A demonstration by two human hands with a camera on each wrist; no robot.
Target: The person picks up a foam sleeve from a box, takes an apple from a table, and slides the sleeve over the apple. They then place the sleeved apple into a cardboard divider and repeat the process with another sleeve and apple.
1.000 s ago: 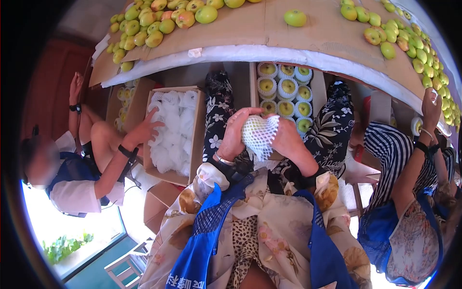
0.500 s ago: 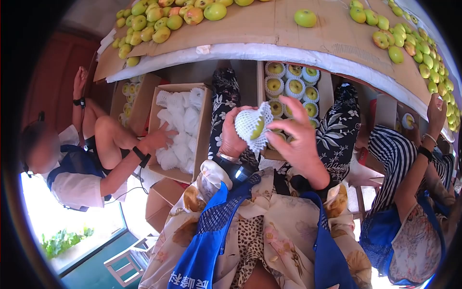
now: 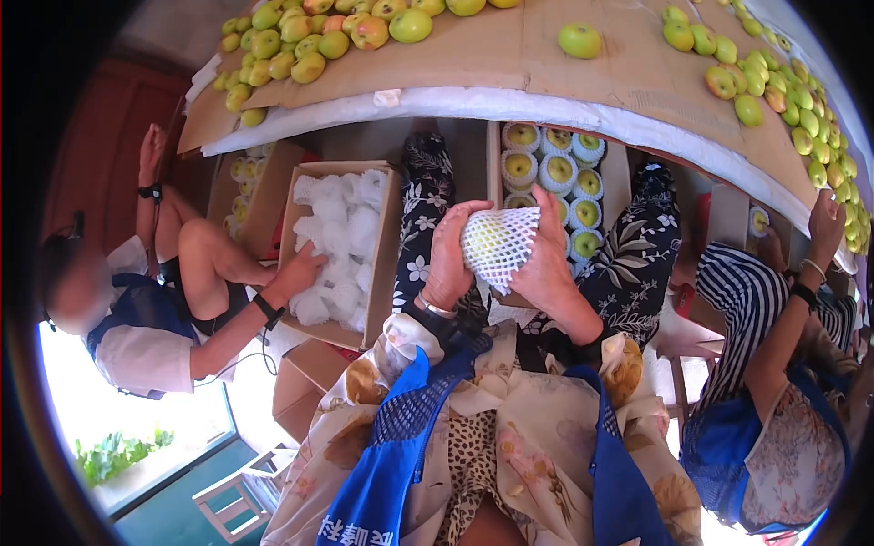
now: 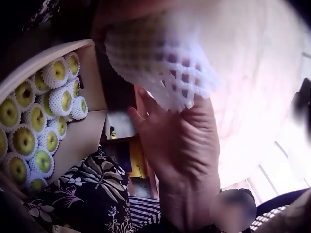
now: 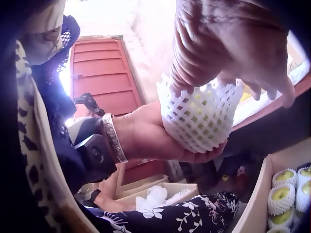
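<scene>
A green apple in a white foam net [image 3: 499, 244] is held up between both hands in front of the lap. My left hand [image 3: 444, 259] cups it from the left and below, and in the right wrist view the left fingers [image 5: 206, 154] curl under the netted fruit. On the other side my right hand [image 3: 551, 273] lies against the net. In the right wrist view the right hand [image 5: 226, 46] comes down from above, with a digit at the net's scalloped rim [image 5: 199, 94]. The left wrist view shows the net's open end [image 4: 182, 90] overlapping the right hand [image 4: 180, 141].
A carton [image 3: 494, 168] of netted apples stands between the knees. Left of it, another carton [image 3: 387, 264] holds white foam nets, with a neighbour's hand [image 3: 302, 268] in it. The cardboard-covered table [image 3: 492, 68] ahead bears loose apples [image 3: 282, 36]. Another person [image 3: 783, 437] sits at right.
The right hand reached off the net with spread fingers half a second ago and is now back against it. The netted apple has turned. The neighbour's hand at left moved lower in the foam-net carton.
</scene>
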